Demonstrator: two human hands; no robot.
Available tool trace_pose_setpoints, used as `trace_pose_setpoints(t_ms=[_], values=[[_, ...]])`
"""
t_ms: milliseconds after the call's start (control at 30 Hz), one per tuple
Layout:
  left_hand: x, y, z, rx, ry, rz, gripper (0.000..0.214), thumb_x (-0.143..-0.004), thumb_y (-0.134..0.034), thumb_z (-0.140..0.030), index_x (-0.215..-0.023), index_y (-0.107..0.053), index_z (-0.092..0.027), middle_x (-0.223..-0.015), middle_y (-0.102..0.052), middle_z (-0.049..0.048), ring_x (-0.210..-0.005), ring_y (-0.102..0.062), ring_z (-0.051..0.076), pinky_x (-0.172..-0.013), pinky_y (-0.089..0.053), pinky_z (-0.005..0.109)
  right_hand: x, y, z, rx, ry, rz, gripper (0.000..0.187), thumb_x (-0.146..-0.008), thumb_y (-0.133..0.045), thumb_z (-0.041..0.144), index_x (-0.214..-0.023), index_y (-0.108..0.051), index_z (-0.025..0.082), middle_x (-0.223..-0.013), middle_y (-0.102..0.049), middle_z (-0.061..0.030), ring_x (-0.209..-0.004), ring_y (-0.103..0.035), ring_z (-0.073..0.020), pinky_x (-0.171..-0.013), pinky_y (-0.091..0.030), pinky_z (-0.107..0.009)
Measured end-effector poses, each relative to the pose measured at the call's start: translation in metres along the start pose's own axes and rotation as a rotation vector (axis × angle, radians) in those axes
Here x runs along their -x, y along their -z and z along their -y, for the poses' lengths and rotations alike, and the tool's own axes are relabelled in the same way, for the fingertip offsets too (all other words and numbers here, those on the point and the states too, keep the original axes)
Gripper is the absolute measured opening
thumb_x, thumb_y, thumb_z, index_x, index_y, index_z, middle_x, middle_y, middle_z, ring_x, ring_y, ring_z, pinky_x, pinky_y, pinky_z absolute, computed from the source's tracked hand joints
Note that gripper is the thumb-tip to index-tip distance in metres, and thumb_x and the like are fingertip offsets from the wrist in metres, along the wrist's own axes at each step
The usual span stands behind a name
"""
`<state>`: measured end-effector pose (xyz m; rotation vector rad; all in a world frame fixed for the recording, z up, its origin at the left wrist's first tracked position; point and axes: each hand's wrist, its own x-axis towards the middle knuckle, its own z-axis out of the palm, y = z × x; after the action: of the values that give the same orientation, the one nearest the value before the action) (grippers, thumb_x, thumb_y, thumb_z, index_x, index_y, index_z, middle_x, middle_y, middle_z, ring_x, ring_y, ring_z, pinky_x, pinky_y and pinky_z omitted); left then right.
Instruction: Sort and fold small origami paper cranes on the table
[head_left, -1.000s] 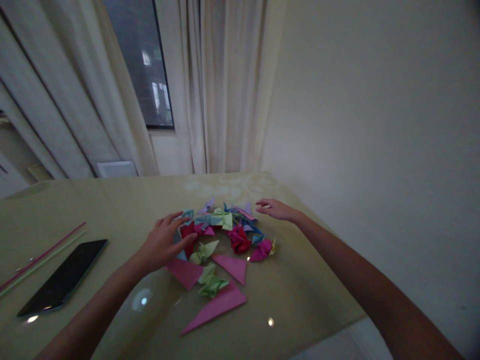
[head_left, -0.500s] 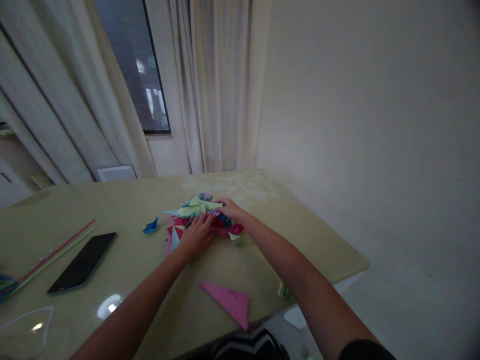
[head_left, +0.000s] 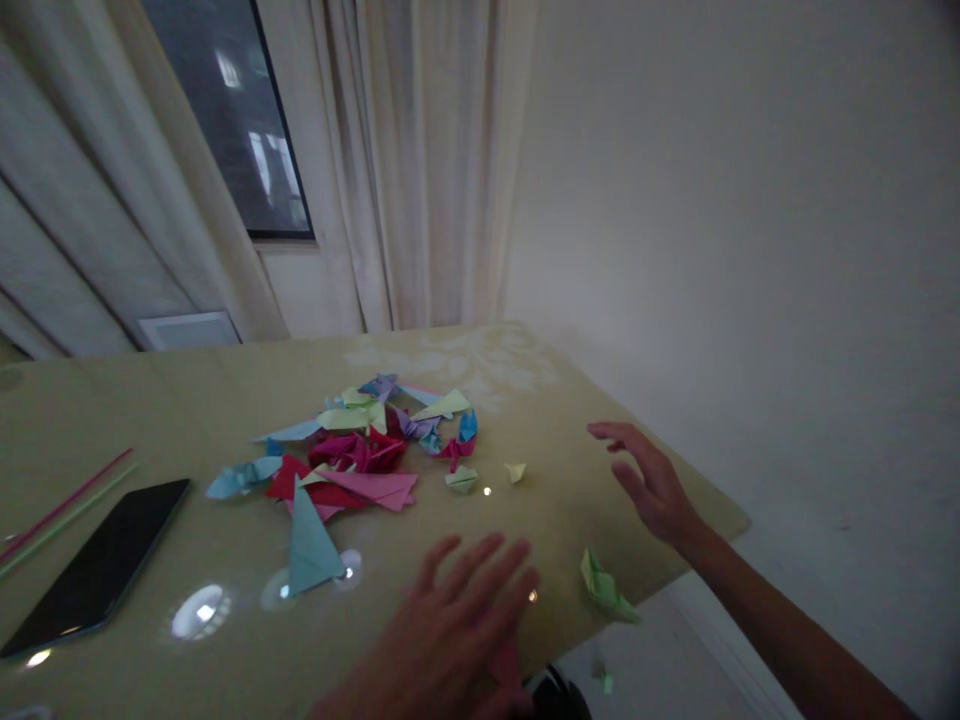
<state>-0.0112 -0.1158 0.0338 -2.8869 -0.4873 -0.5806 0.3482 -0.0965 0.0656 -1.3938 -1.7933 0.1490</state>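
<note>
My left hand (head_left: 457, 625) is near the table's front edge, palm down with its fingers spread. It partly covers a pink folded paper (head_left: 506, 660); whether it touches the paper is unclear. Over the table's right side is my right hand (head_left: 652, 485), fingers apart and holding nothing. Just below it, a light green folded paper (head_left: 604, 588) lies by the edge. A loose heap of colourful origami pieces spreads across the middle, among them a magenta piece (head_left: 352, 452), a pale blue triangle (head_left: 309, 540) and a pink strip (head_left: 375, 488).
A black phone (head_left: 97, 565) lies at the left, beside a magenta stick (head_left: 71, 500) and a light green one. Two small pale folded papers, one greenish (head_left: 461, 480) and one yellowish (head_left: 516, 472), sit right of the heap. A wall (head_left: 712, 250) borders the right side.
Both hands have left the origami heap, the left coming toward the front edge and the right moving rightward. The heap now lies more spread out. The view has shifted slightly.
</note>
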Motion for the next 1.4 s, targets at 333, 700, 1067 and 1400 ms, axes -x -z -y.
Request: trace_pose_setpoints(t_ms=[333,700,1067,1400], values=[[-0.071,-0.043,-0.028,0.188,-0.223,0.057,0.063,-0.101,-0.049,-0.064,-0.151,-0.054,-0.026,-0.174,-0.034,0.0027,-0.151,-0.042,0.026,-0.123,-0.036,0.043,0.07,-0.059,0.001,0.248,-0.162,0.157,0.055,-0.104,-0.054,0.05,-0.157,-0.051,0.031,-0.162,-0.049,-0.0133,-0.148,-0.049,-0.033,-0.121,-0.043,-0.056],[0.024,-0.024,0.085,-0.153,0.404,0.073,0.025,-0.1,-0.054,-0.027,-0.117,-0.073,-0.028,-0.128,-0.072,0.0084,-0.126,-0.063,0.03,-0.113,-0.044,0.051,-0.068,-0.205,0.069,-0.102,0.174,0.396,0.073,-0.105,-0.05,0.058,-0.168,-0.029,0.026,-0.172,-0.032,-0.0135,-0.157,-0.034,-0.0325,-0.126,-0.032,-0.049],[-0.001,-0.033,0.085,-0.097,0.2,0.068,0.043,-0.103,-0.051,-0.024,-0.146,-0.055,-0.03,-0.148,-0.063,0.0057,-0.136,-0.055,0.024,-0.115,-0.037,0.044,-0.181,-0.245,0.023,-0.236,-0.234,0.29,0.05,-0.106,-0.052,0.053,-0.144,-0.063,0.022,-0.155,-0.056,-0.0152,-0.149,-0.044,-0.0351,-0.128,-0.022,-0.057],[0.006,-0.037,0.121,-0.099,0.646,0.027,0.028,-0.103,-0.044,-0.02,-0.118,-0.067,-0.019,-0.121,-0.07,0.0112,-0.116,-0.061,0.029,-0.107,-0.043,0.049,-0.163,-0.26,0.061,-0.571,-0.026,0.376,0.064,-0.103,-0.044,0.073,-0.139,-0.065,0.025,-0.145,-0.064,-0.0093,-0.136,-0.058,-0.0263,-0.116,-0.045,-0.041]])
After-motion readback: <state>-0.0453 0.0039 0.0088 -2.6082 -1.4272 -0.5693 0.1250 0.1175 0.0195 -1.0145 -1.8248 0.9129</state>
